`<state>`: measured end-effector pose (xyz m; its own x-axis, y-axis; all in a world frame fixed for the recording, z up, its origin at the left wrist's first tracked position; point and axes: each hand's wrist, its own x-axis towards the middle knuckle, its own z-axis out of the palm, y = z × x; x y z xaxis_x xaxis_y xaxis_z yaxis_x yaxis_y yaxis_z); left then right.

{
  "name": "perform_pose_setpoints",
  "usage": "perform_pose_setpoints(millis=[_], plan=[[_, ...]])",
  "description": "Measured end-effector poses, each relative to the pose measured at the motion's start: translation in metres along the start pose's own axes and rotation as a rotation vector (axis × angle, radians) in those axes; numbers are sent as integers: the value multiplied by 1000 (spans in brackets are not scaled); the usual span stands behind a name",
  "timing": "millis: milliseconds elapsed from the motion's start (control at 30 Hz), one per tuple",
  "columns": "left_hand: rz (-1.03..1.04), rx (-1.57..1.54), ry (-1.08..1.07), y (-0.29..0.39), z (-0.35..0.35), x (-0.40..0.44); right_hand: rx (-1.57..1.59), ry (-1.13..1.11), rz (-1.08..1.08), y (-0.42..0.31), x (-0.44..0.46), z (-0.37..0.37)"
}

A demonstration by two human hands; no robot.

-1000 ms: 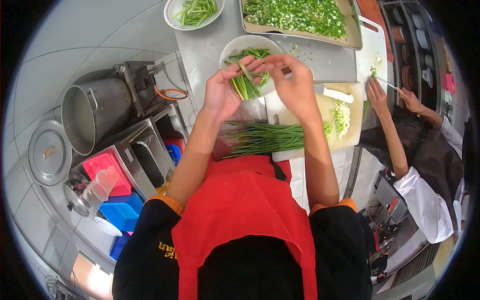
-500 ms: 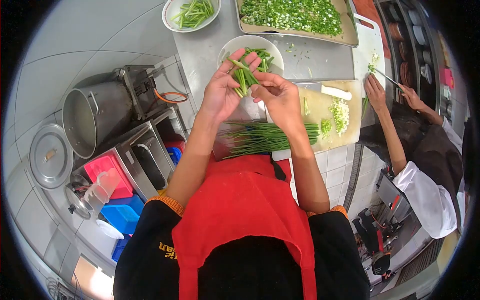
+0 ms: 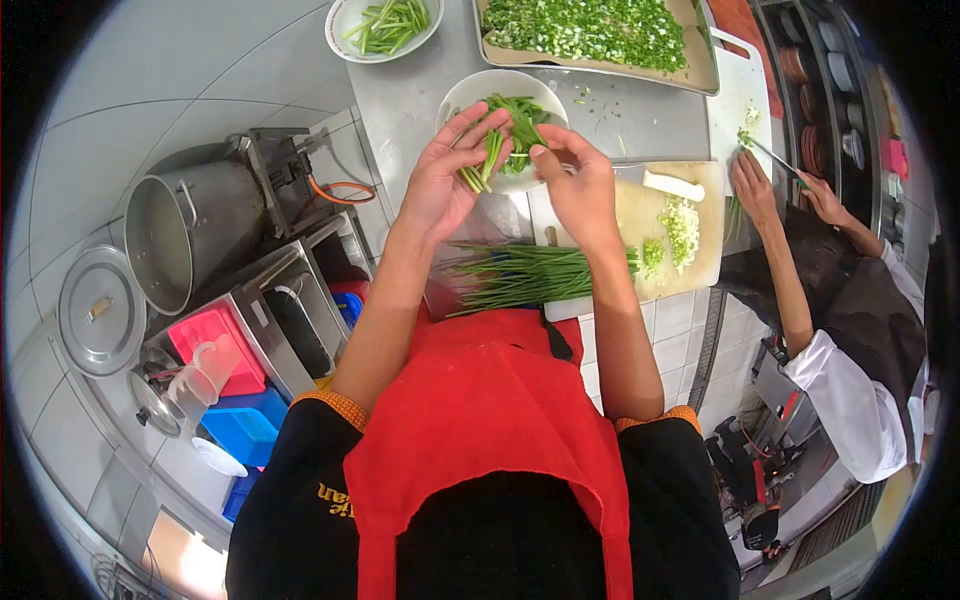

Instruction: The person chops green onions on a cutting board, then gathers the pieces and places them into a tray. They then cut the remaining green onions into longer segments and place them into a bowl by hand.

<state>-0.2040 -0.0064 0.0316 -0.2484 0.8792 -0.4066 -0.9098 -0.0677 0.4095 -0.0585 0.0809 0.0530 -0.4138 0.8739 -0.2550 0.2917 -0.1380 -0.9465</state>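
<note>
Cut green stalks (image 3: 486,168) lie against the palm of my left hand (image 3: 448,175), whose fingers curl round them. My right hand (image 3: 577,185) is closed, thumb against fingers, just right of the stalks; what it pinches, if anything, is too small to make out. Behind both hands stands a white bowl (image 3: 463,95) with green pieces (image 3: 520,130) in it. Below them lies a bundle of long green stalks (image 3: 525,277), partly over a cutting board (image 3: 640,208) that bears a white piece (image 3: 673,186) and chopped bits (image 3: 681,232).
A tray (image 3: 710,75) of chopped greens and a bowl (image 3: 433,35) of stalks stand at the back. On the right a co-worker's hand (image 3: 825,200) holds a knife (image 3: 775,158) over a white board (image 3: 740,95). A large pot (image 3: 190,235) is at left.
My right hand first came down from over the bowl, then shifted slightly right and up, away from my left. The stalks remain in my left hand. The green piece on the cutting board is no longer visible.
</note>
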Motion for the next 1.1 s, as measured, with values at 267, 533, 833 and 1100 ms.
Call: perform_pose_setpoints(millis=[267, 533, 833, 1100], plan=[[53, 27, 0, -3, 6, 0, -221, -19, -170, -27, -20, 20], [77, -8, -22, -2, 1, 0, 36, -58, 196, -13, -12, 14], [67, 139, 35, -2, 8, -2, 245, -89, 157, -5, -11, 13], [51, 256, 120, -6, 10, 0, 222, -41, 131, -6, -12, 9]])
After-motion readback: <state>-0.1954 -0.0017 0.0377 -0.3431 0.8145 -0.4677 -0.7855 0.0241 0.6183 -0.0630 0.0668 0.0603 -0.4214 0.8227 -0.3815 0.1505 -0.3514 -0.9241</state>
